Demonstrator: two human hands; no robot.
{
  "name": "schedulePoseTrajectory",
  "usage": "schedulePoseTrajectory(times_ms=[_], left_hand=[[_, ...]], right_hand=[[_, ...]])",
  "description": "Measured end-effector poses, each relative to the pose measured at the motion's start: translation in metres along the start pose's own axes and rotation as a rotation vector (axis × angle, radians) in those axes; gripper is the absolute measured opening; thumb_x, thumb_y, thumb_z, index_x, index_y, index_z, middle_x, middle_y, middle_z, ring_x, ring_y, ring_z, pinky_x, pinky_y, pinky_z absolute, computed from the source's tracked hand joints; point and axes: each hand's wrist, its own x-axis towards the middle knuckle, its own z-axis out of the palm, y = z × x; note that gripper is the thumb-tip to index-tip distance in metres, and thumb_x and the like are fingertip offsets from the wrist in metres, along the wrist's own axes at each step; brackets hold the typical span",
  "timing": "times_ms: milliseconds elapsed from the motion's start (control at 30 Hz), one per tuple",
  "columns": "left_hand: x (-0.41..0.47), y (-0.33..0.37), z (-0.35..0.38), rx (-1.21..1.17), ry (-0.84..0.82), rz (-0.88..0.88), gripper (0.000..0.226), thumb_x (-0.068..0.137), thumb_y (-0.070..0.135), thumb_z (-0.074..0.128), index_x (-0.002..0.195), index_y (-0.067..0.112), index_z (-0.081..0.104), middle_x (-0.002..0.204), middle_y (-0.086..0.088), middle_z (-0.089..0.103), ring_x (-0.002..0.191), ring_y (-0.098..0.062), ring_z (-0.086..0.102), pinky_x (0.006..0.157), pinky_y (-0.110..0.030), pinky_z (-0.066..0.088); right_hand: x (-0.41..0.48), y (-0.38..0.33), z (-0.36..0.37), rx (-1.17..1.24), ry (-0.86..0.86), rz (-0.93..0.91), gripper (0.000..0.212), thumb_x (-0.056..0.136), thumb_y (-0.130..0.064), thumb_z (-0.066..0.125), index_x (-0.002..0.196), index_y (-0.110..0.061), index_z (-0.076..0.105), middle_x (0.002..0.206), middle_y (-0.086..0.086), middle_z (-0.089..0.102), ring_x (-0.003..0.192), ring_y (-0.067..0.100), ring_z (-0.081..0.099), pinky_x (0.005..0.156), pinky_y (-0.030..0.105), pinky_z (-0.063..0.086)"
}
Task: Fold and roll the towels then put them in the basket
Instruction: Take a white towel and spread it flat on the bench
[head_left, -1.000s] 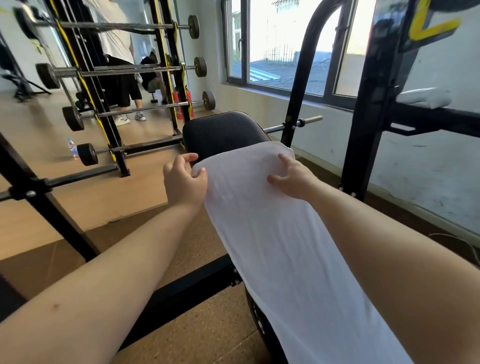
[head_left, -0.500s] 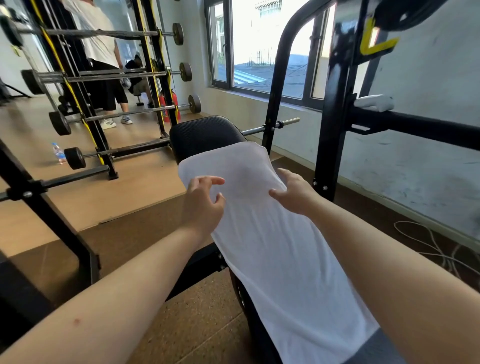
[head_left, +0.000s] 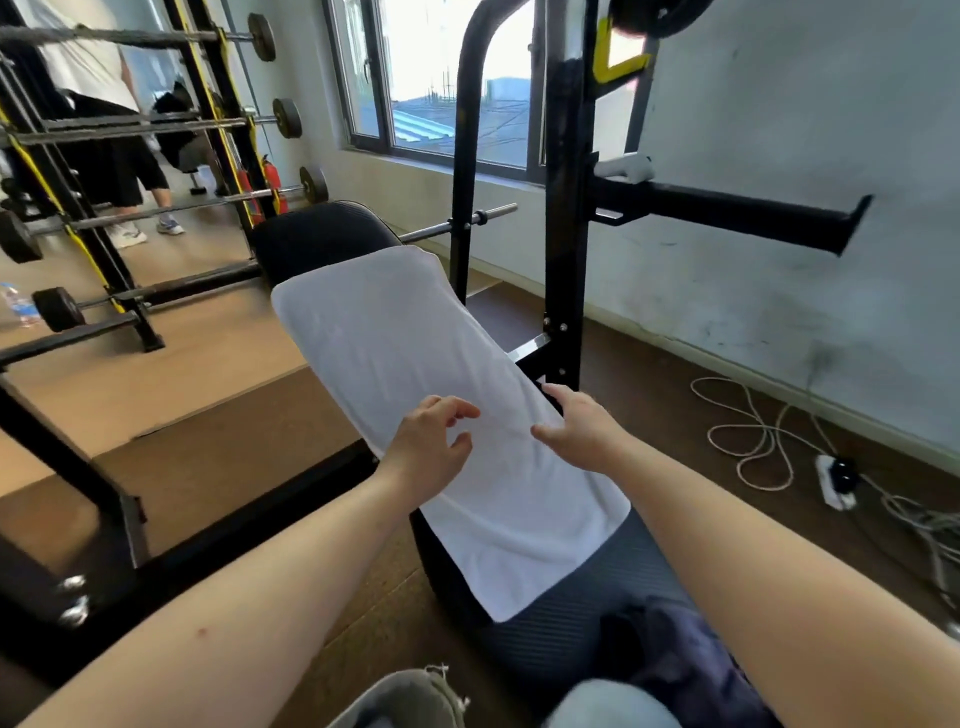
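Observation:
A long white towel (head_left: 395, 338) lies flat along a black padded weight bench (head_left: 322, 234), folded lengthwise into a narrow strip. My left hand (head_left: 428, 439) hovers over the towel's middle near its left edge, fingers loosely curled and holding nothing. My right hand (head_left: 579, 426) rests on the towel's right edge, fingers spread flat over it. No basket is in view.
A black rack upright (head_left: 566, 208) and its side arm (head_left: 727, 213) stand just right of the bench. Barbell racks (head_left: 156, 124) and a person stand at the far left. A white cable and power strip (head_left: 834, 478) lie on the floor at right. Dark cloth (head_left: 670, 660) sits on the bench's near end.
Both hands have slid along the towel from its far end toward me, to its middle. My left hand let go of the far left corner. The view dropped lower, showing the towel's near end.

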Motion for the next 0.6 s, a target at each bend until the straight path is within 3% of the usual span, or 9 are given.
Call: schedulePoseTrajectory(times_ms=[167, 300, 367, 500, 600], left_hand=[[-0.035, 0.000, 0.036, 0.019, -0.218, 0.130, 0.026, 0.097, 0.010, 0.062, 0.112, 0.031, 0.067, 0.111, 0.011, 0.063, 0.099, 0.000, 0.060, 0.091, -0.019, 0.047], [-0.053, -0.001, 0.055, 0.173, -0.429, 0.210, 0.022, 0.099, 0.017, 0.059, 0.115, 0.026, 0.072, 0.113, 0.009, 0.068, 0.103, -0.008, 0.063, 0.093, -0.026, 0.051], [-0.058, -0.001, 0.059, 0.263, -0.495, 0.227, 0.022, 0.099, 0.023, 0.058, 0.116, 0.030, 0.071, 0.115, 0.011, 0.067, 0.105, -0.010, 0.064, 0.094, -0.028, 0.050], [-0.066, -0.005, 0.064, 0.501, -0.570, 0.374, 0.027, 0.095, 0.043, 0.061, 0.121, 0.037, 0.066, 0.127, 0.012, 0.059, 0.120, -0.013, 0.055, 0.107, -0.033, 0.034], [-0.075, -0.013, 0.063, 0.651, -0.671, 0.520, 0.047, 0.082, 0.061, 0.069, 0.123, 0.040, 0.063, 0.138, 0.010, 0.046, 0.131, -0.015, 0.035, 0.113, -0.040, 0.024]], right_hand=[[-0.028, 0.050, 0.011, -0.010, -0.037, 0.094, 0.071, 0.096, -0.035, 0.065, 0.157, -0.019, 0.034, 0.156, 0.010, 0.042, 0.136, 0.029, 0.048, 0.105, 0.035, 0.041], [-0.036, 0.082, 0.023, -0.026, -0.097, 0.179, 0.061, 0.097, -0.033, 0.059, 0.154, -0.022, 0.040, 0.154, 0.010, 0.043, 0.111, 0.027, 0.061, 0.084, 0.031, 0.044], [-0.039, 0.093, 0.027, -0.022, -0.104, 0.200, 0.058, 0.097, -0.030, 0.057, 0.153, -0.023, 0.043, 0.154, 0.008, 0.045, 0.118, 0.026, 0.059, 0.086, 0.030, 0.043], [-0.041, 0.104, 0.036, -0.034, -0.112, 0.246, 0.052, 0.098, -0.023, 0.052, 0.149, -0.021, 0.049, 0.152, 0.006, 0.050, 0.134, 0.028, 0.051, 0.102, 0.033, 0.043], [-0.041, 0.112, 0.041, -0.025, -0.083, 0.266, 0.048, 0.097, -0.017, 0.050, 0.144, -0.017, 0.057, 0.148, 0.008, 0.055, 0.132, 0.030, 0.053, 0.102, 0.032, 0.044]])
